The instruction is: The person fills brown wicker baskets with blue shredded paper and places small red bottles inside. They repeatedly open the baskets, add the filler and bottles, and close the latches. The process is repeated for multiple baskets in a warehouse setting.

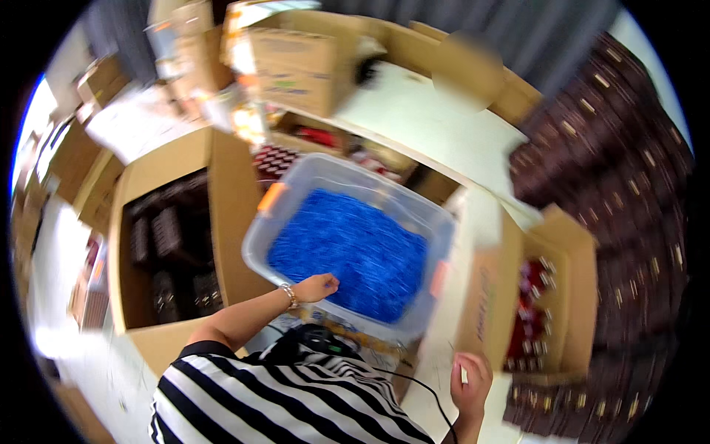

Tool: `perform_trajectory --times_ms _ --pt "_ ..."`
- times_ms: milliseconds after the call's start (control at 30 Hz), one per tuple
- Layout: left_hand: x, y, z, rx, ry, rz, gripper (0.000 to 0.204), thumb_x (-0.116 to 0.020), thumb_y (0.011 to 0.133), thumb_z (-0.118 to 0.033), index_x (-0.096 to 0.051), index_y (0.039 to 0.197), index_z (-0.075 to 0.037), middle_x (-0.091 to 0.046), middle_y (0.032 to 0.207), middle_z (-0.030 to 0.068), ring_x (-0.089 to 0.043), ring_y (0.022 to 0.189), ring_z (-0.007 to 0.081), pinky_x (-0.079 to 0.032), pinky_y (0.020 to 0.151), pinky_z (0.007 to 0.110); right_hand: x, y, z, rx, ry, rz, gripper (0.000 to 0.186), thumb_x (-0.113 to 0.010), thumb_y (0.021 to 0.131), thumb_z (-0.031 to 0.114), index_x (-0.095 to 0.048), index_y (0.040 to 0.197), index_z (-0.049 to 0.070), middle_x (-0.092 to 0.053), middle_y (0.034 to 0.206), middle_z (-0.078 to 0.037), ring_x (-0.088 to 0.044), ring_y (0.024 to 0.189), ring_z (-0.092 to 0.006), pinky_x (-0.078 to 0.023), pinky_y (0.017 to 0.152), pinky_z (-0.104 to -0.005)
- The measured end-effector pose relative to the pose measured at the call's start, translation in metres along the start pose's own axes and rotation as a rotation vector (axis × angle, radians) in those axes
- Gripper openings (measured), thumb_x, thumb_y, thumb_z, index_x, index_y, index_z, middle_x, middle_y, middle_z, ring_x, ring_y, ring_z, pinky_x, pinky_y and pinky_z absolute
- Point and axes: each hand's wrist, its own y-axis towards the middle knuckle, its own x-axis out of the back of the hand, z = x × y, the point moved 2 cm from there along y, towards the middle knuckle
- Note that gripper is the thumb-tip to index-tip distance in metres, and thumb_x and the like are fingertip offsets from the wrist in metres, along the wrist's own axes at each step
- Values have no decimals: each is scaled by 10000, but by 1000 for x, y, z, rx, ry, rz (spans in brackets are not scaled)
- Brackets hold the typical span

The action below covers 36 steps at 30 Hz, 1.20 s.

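Note:
My left hand (pixel 318 287), with a bracelet at the wrist, is curled closed at the near left rim of a clear plastic tub (pixel 441 237) with orange latches, over a mass of thin blue strands (pixel 347 240). What its fingers hold is too small to make out. My right hand (pixel 470 381) is raised at the lower right, fingers curled, beside an open cardboard box (pixel 562 318) of red items with pale tops (pixel 532 311); I cannot tell what, if anything, it holds.
A large box (pixel 237 222) of dark packages (pixel 170 229) stands left. Behind the tub are a white table (pixel 451 126), cartons (pixel 288 66) and trays of red items (pixel 277 159). Stacked dark packs (pixel 592 155) line the right. A black cable (pixel 421 386) crosses near my right hand.

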Motion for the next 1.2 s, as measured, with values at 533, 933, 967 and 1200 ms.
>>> perform_trajectory --times_ms 533,933,967,1200 --pt "297 -208 451 1466 25 -1326 1104 -813 662 -534 -249 1492 -74 -311 1507 209 -303 1394 380 -273 1124 549 -373 182 85 60 305 672 179 -634 908 41 -634 1083 -1 -614 1058 -169 -615 938 -321 -514 827 -378" --pt "408 -189 552 1534 -34 -981 1464 -853 514 -677 94 1565 -302 -145 1563 294 -216 1428 463 -273 1082 644 -537 187 67 -105 263 979 382 -701 868 67 -579 1229 41 -600 1067 -105 -630 857 -205 -532 750 -311" --pt "410 -191 553 1538 -40 -1001 1456 -876 514 -638 80 1566 -320 -190 1543 291 -263 1406 456 -314 1060 636 -544 185 67 -30 284 935 377 -694 868 65 -580 1226 33 -607 1063 -116 -635 863 -222 -528 761 -322" --pt "395 -256 481 1346 -306 -1317 1376 -887 535 -530 -23 1573 -263 -313 1479 276 -321 1374 431 -320 1085 562 -522 224 110 14 332 890 366 -678 877 60 -576 1228 30 -609 1065 -120 -635 875 -224 -526 763 -324"
